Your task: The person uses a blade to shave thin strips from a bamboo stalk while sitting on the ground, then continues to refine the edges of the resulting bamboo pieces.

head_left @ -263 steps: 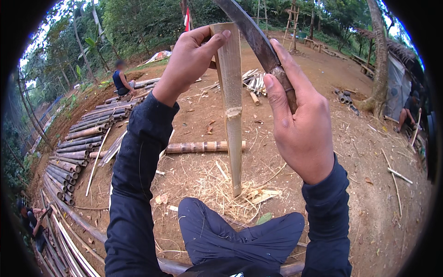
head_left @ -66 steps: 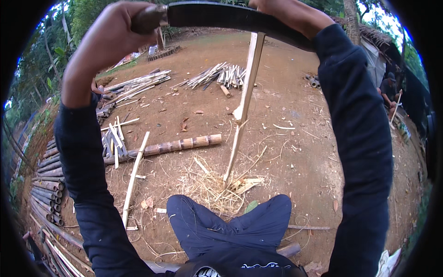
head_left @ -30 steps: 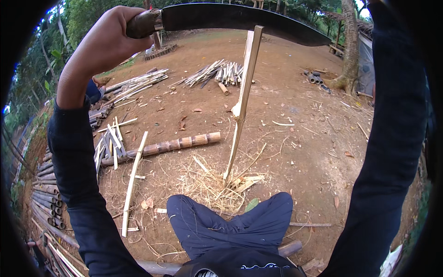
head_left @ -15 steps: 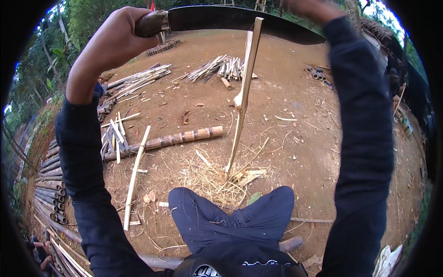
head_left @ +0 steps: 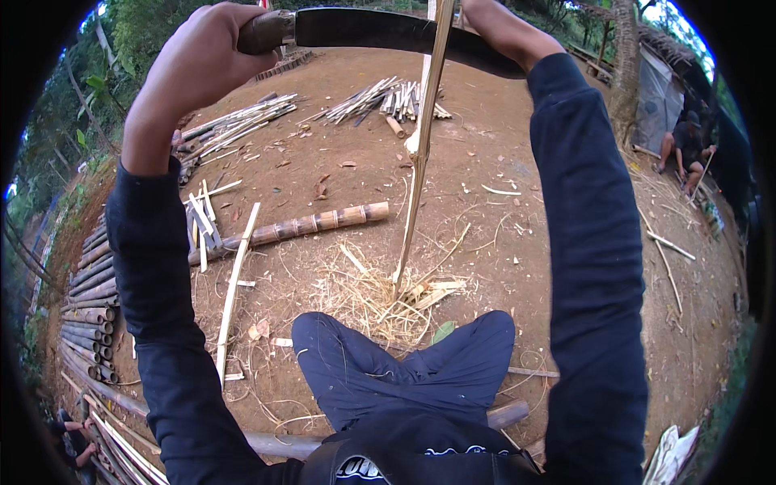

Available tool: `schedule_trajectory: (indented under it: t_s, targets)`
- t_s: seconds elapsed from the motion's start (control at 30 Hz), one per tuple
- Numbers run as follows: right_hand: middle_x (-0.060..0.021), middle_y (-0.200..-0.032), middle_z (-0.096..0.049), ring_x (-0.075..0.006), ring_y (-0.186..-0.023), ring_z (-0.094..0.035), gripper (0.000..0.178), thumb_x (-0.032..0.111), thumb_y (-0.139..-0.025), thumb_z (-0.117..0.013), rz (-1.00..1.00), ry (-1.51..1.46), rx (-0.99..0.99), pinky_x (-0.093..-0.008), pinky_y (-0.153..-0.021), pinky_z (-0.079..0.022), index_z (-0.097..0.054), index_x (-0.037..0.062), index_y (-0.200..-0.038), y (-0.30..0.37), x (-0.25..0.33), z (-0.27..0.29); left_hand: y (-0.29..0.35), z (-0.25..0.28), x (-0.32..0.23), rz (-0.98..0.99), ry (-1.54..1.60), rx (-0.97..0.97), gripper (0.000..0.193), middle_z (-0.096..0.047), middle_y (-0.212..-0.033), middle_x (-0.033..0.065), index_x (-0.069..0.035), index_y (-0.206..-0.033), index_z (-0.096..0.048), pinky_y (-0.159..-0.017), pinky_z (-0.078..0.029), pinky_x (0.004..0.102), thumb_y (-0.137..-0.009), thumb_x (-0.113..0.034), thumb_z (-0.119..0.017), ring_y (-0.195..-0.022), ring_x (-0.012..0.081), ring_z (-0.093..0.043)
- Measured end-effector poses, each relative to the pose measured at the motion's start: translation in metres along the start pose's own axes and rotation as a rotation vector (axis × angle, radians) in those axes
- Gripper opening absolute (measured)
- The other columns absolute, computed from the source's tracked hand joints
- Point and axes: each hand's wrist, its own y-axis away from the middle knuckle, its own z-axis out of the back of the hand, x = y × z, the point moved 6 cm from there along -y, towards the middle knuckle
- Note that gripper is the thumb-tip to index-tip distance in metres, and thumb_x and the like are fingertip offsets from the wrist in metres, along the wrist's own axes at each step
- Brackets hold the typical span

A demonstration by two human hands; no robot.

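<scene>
A machete is held near the top of the view, my left hand [head_left: 198, 61] closed round its wooden handle. Its long dark blade [head_left: 364, 30] reaches across to the right, behind an upright split bamboo strip [head_left: 420, 145]. The strip's foot stands in pale shavings [head_left: 380, 303] on the ground, in front of my crossed legs. A paler split piece shows along its upper part. My right hand [head_left: 501, 32] is at the upper edge beside the strip's top, over the far end of the blade. Its fingers are mostly cut off by the frame, so its grip is hidden.
A bamboo pole [head_left: 323, 222] and a long pale strip [head_left: 238, 291] lie to the left. Bundles of split bamboo [head_left: 364, 101] lie farther off. Cut bamboo poles [head_left: 89, 323] are stacked at far left. One person [head_left: 689, 153] sits at far right, another [head_left: 77, 440] at lower left.
My right hand has come in left from the right to the strip's top. The strip leans a little differently and its top has moved up and left. My left hand stays on the machete.
</scene>
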Motion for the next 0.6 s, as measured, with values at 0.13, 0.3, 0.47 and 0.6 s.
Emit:
schedule_trajectory:
  t_s: [0.13, 0.3, 0.47, 0.6]
  targets:
    - [-0.0268, -0.159, -0.013, -0.0344, -0.150, -0.010, 0.096, 0.072, -0.095, -0.004, -0.001, -0.020, -0.008, -0.0406, -0.122, -0.012, -0.014, -0.0049, -0.152, -0.009, 0.002, -0.002, 0.012, -0.029, 0.006, 0.051, 0.250, -0.043, 0.018, -0.051, -0.064, 0.0004, 0.000, -0.092, -0.064, -0.060, -0.043, 0.0299, -0.082, -0.011, -0.074, -0.061, 0.0102, -0.046]
    - [-0.0264, -0.160, -0.011, -0.0340, -0.151, -0.009, 0.097, 0.072, -0.095, -0.003, -0.007, 0.033, -0.057, -0.0404, -0.122, -0.011, -0.012, -0.0044, -0.153, -0.010, 0.020, 0.013, 0.013, -0.045, 0.027, 0.167, 0.186, 0.056, 0.018, -0.053, -0.067, -0.0004, 0.000, -0.093, -0.065, -0.061, -0.044, 0.0285, -0.083, -0.011, -0.074, -0.063, 0.0093, -0.047]
    - [-0.0260, -0.161, -0.009, -0.0336, -0.152, -0.007, 0.098, 0.073, -0.094, -0.003, -0.067, -0.005, 0.000, -0.0402, -0.123, -0.010, -0.011, -0.0039, -0.154, -0.026, -0.033, -0.018, -0.003, -0.079, 0.024, 0.095, 0.221, 0.049, 0.016, -0.051, -0.067, -0.0005, 0.001, -0.091, -0.065, -0.057, -0.041, 0.0287, -0.082, -0.010, -0.073, -0.061, 0.0075, -0.045]
    - [-0.0266, -0.161, -0.011, -0.0337, -0.152, -0.008, 0.098, 0.072, -0.096, -0.005, -0.030, -0.147, -0.003, -0.0374, -0.123, -0.010, -0.011, -0.0056, -0.154, -0.024, -0.037, -0.034, 0.004, -0.086, 0.030, 0.108, 0.272, 0.039, 0.018, -0.050, -0.067, -0.0019, 0.001, -0.096, -0.066, -0.057, -0.041, 0.0278, -0.082, -0.008, -0.072, -0.061, 0.0070, -0.044]
